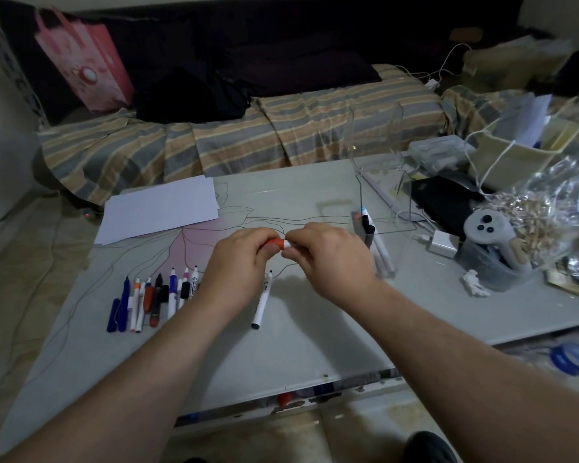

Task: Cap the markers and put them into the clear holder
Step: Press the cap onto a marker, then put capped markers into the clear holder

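Across my pale grey table (315, 329) lies a stack of white paper sheets (161, 212). Behind it I see a striped bed cover (248, 138) with a pink paper gift bag (84, 61) leaning on it. At my right sit a grey game controller (488, 228), a white charger block (443, 243) and a crinkled clear plastic bag (559, 208).

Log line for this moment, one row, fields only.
step: capping | left hand: grips orange cap | right hand: pinches white marker | clear holder: some markers inside | table: uncapped markers remain
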The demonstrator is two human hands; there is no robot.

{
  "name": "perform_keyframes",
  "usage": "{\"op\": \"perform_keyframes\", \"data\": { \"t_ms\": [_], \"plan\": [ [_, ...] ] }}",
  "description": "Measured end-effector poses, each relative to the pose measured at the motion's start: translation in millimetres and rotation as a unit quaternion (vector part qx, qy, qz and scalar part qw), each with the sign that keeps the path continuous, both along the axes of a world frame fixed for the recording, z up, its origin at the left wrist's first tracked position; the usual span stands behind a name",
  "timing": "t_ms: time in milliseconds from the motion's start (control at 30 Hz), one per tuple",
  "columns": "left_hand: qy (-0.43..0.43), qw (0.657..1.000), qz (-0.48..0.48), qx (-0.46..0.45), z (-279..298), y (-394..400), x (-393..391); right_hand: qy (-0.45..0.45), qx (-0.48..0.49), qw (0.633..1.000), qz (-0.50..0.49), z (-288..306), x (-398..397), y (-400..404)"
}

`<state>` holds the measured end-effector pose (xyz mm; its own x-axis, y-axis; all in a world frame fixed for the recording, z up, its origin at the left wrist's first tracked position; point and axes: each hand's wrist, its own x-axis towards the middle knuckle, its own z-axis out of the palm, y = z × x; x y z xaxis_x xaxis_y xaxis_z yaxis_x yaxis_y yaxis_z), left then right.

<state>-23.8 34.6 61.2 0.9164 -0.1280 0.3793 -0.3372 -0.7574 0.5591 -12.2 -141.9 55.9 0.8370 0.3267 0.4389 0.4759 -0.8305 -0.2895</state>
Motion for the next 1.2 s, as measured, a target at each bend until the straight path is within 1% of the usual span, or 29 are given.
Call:
{"op": "perform_keyframes", "data": {
  "t_ms": [67, 133, 167, 200, 267, 300, 367, 400, 433, 500, 567, 633, 700, 767, 900, 1033, 1100, 1200],
  "plan": [
    [0.009, 1.0, -0.009, 0.018, 3, -1, -1, 0.032, 0.011, 0.999, 0.011, 2, 0, -3],
    [0.023, 1.0, 0.002, 0.012, 4, -4, -3, 0.046, -0.016, 0.998, 0.025, 4, -2, -7],
    [0.034, 0.999, 0.015, -0.021, 5, -6, -5, 0.05, -0.036, 0.997, 0.035, 6, -4, -8],
    [0.049, 0.996, 0.028, -0.074, 6, -9, -7, 0.06, -0.041, 0.996, 0.049, 8, -6, -9],
    [0.07, 0.976, 0.027, -0.204, 13, -16, -8, 0.104, 0.016, 0.99, 0.091, 18, -9, -10],
    [0.068, 0.962, 0.011, -0.264, 15, -20, -7, 0.107, 0.054, 0.987, 0.103, 24, -9, -11],
    [0.061, 0.933, -0.031, -0.353, 21, -32, -7, 0.055, 0.109, 0.989, 0.084, 36, -5, -16],
    [0.065, 0.926, -0.046, -0.37, 21, -39, -7, 0.025, 0.138, 0.988, 0.06, 42, 0, -23],
    [0.071, 0.927, -0.054, -0.364, 19, -45, -7, 0.001, 0.171, 0.985, 0.029, 47, 5, -32],
    [0.087, 0.943, -0.061, -0.315, 12, -54, -11, -0.022, 0.211, 0.976, -0.048, 54, 16, -58],
    [0.105, 0.958, -0.069, -0.256, 2, -61, -15, -0.023, 0.207, 0.97, -0.122, 51, 24, -86],
    [0.111, 0.972, -0.069, -0.194, -7, -66, -15, -0.013, 0.161, 0.973, -0.166, 40, 28, -105],
    [0.114, 0.982, -0.071, -0.134, -15, -69, -13, 0.012, 0.098, 0.98, -0.171, 26, 27, -110],
    [0.112, 0.987, -0.076, -0.087, -20, -70, -11, 0.041, 0.059, 0.983, -0.17, 14, 28, -107],
    [0.119, 0.988, -0.084, -0.044, -27, -70, -9, 0.086, 0.019, 0.981, -0.175, 8, 33, -103],
    [0.137, 0.988, -0.072, -0.004, -33, -61, -3, 0.136, -0.042, 0.972, -0.186, 6, 33, -107],
    [0.157, 0.987, -0.043, 0.018, -38, -49, 4, 0.108, -0.029, 0.974, -0.196, 9, 31, -105],
    [0.176, 0.983, 0.04, 0.039, -45, -17, 19, 0.038, 0.026, 0.981, -0.189, 17, 26, -81]
  ]
}}
